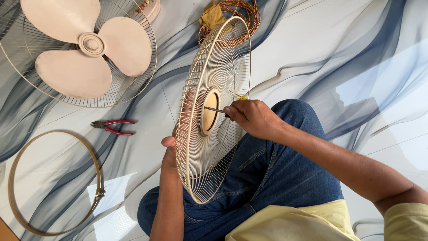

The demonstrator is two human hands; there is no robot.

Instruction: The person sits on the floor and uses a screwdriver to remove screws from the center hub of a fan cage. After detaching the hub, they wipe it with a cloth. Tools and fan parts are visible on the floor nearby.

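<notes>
The cream round wire fan guard (209,147) stands on edge, upright, its lower rim over the lap in blue jeans (276,178), its top rim close to the coil of orange and brown wire (240,13) on the floor. The left hand (171,149) has its grip closed on the guard's left rim, fingers behind the wires. The right hand (254,118) is closed on a thin metal-shafted screwdriver (216,110), tip at the guard's round centre plate.

Bare floor lies open to the right; the left side is crowded. The floor (339,53) is glossy white tile with blue-grey swirls.

Counted: two guards, the second (133,85) lying flat under one three-bladed cream fan blade (91,44); one pair of red-handled pliers (113,127); one brown band ring (96,178).
</notes>
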